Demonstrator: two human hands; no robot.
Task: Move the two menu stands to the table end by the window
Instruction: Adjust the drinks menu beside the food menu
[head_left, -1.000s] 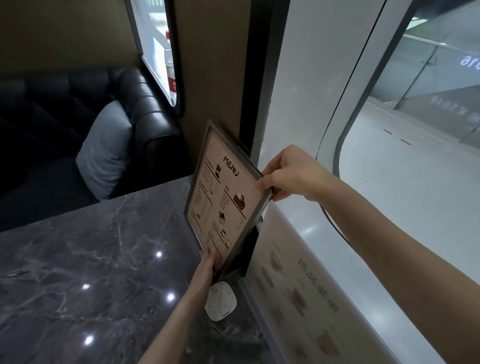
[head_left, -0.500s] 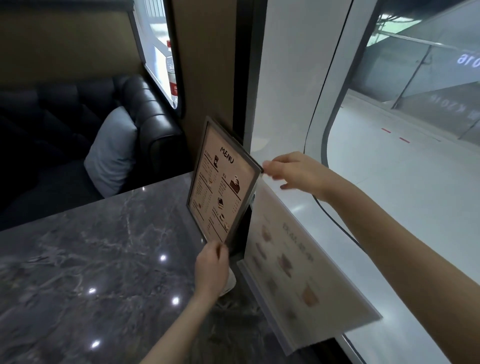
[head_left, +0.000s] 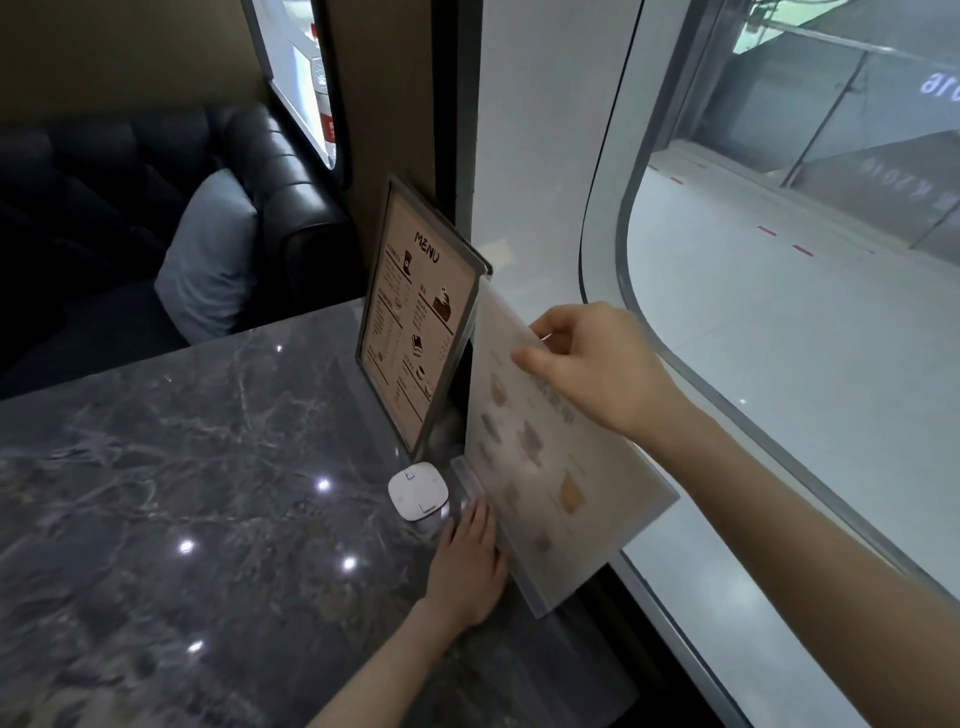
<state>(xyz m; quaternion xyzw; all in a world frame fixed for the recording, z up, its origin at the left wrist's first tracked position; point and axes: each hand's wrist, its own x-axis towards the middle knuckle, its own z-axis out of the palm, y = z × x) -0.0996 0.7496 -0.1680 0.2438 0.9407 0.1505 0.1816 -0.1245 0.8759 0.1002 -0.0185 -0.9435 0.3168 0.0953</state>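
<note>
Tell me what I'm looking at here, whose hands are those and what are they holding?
There is no machine here. A person wears a camera on their head, so you see their own two hands from above. The right hand pinches the top of a pale menu stand. The left hand rests at its base on the grey marble table. Beside it stands a framed stand reading MENU, and a small white square gadget lies on the table. The big window is on the right.
</note>
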